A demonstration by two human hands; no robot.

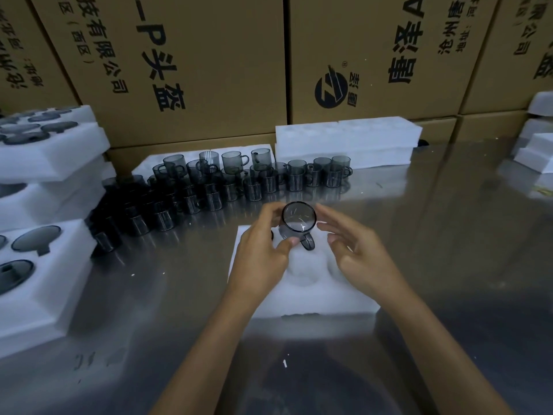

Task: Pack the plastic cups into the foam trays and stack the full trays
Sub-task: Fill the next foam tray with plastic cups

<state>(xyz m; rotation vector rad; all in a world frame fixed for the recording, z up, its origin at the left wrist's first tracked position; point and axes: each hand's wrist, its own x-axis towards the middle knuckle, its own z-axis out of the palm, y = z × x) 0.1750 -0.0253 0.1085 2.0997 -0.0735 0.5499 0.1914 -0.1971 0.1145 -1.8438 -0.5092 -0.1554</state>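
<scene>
Left hand [263,253] grips one cup [297,224]; right hand [356,253] beside.

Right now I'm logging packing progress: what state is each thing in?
Cup: upright, held above tray.
Left hand: grips cup.
Right hand: open, beside cup.
Tray: pockets in view empty.
Loose cups: upright, unpacked.
Left trays: filled, stacked.
Back trays: stacked.

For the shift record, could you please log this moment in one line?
left hand holds cup | over foam tray | right hand open
</scene>
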